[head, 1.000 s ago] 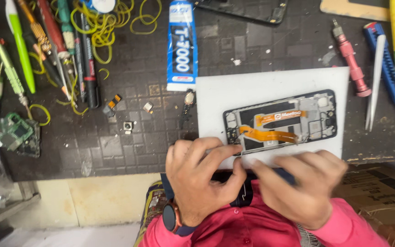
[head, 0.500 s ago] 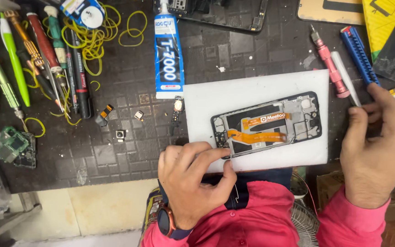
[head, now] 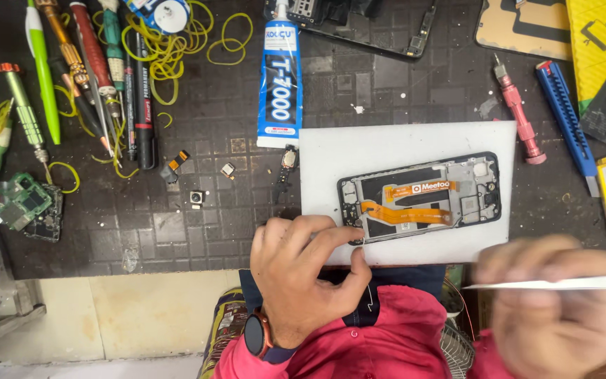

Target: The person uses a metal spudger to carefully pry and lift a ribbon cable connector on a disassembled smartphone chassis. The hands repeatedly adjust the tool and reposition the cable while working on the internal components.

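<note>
An opened phone frame (head: 422, 197) with orange flex cables lies on a white pad (head: 387, 147) on the dark cutting mat. My left hand (head: 303, 270), with a watch on its wrist, rests at the pad's near left edge, thumb and forefinger pinched together at the phone's lower left corner. Low at the right, my blurred right hand (head: 555, 302) holds a thin white tool (head: 562, 283) that points left, below the pad and clear of the phone.
A blue-and-white glue tube (head: 279, 77) lies just left of the pad's top. Screwdrivers, pens and yellow rubber bands (head: 92, 77) crowd the far left. A pink screwdriver (head: 520, 119) and blue tool (head: 566, 123) lie at the right. Small parts (head: 198, 184) and a green circuit board (head: 19, 203) are on the mat.
My right hand has come back from the tools at the right edge toward me, now carrying the thin white tool. My left hand has stayed at the phone's lower left corner.
</note>
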